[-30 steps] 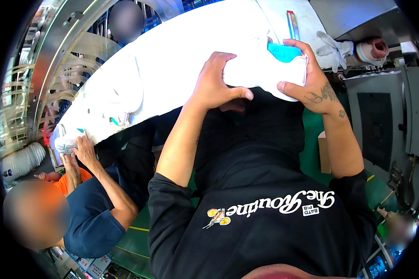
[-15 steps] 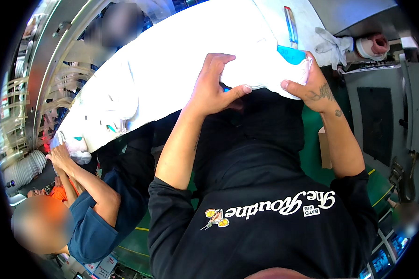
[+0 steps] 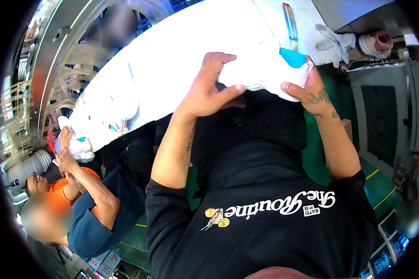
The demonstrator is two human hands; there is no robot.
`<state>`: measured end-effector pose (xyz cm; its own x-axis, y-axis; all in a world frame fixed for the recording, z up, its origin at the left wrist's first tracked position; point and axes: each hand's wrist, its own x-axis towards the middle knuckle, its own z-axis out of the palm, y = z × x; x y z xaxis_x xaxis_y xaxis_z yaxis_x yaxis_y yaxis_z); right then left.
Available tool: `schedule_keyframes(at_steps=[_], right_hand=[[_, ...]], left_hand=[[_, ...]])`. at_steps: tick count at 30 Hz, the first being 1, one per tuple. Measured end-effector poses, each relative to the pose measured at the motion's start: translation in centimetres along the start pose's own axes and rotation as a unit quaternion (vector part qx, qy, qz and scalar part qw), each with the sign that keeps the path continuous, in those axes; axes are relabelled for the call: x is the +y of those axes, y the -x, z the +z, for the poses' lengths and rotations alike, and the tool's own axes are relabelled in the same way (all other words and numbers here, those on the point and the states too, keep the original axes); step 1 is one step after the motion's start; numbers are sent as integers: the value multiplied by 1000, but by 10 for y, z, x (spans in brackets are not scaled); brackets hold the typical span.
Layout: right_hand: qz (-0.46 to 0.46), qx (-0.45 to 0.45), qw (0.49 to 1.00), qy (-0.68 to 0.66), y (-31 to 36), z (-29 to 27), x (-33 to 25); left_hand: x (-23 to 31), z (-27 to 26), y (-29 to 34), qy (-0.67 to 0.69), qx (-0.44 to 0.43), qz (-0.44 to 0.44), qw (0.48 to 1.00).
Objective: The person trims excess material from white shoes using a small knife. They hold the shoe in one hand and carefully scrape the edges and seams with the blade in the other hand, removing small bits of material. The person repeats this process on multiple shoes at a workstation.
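Observation:
A white shoe (image 3: 265, 76) with a blue patch (image 3: 293, 57) at its opening is held sideways over the near edge of the white worktable. My right hand (image 3: 312, 90) grips its heel end, thumb on the near side. My left hand (image 3: 212, 88) is wrapped loosely round the toe end, its thumb along the near edge and forefinger on the far side. Glare washes out much of the shoe's upper surface. Beyond the shoe, a blue cutter knife (image 3: 291, 28) lies on the table, with a white glove (image 3: 333, 44) to its right.
The white table (image 3: 172, 60) runs off to the left, with more white shoes (image 3: 81, 146) at its far left end. A co-worker in a blue shirt (image 3: 95, 218) stands there beside a person in orange. A pink-and-white shoe (image 3: 377, 43) and a grey cabinet (image 3: 379, 111) are at right.
My left hand has shifted slightly left and its thumb has slid back along the shoe's edge. My right hand stays on the heel end. The co-worker's hands have moved.

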<state>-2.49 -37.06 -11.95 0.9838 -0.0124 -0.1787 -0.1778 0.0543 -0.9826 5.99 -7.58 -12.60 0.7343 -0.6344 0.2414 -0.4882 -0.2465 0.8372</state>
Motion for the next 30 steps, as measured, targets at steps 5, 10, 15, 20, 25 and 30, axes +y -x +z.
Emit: schedule_keyframes(at_steps=[5,10,15,20,25,30], right_hand=[[-5,-13,999,32,-2,-1,2],[-21,-17,998,53,-5,-9,13],[-39,-73,986,142,-6,-23,0],[-10,12,984,179,0,0,-15],[-11,37,988,147,0,-1,-2],[-34,59,991,118,7,13,5]], left_hand=[[6,5,6,-20,23,-27,999],[17,18,4,-72,71,-28,994],[15,19,4,-54,77,-48,994],[15,19,4,-67,72,-41,994],[16,19,2,4,66,-77,995],[6,31,9,407,161,-161,885]])
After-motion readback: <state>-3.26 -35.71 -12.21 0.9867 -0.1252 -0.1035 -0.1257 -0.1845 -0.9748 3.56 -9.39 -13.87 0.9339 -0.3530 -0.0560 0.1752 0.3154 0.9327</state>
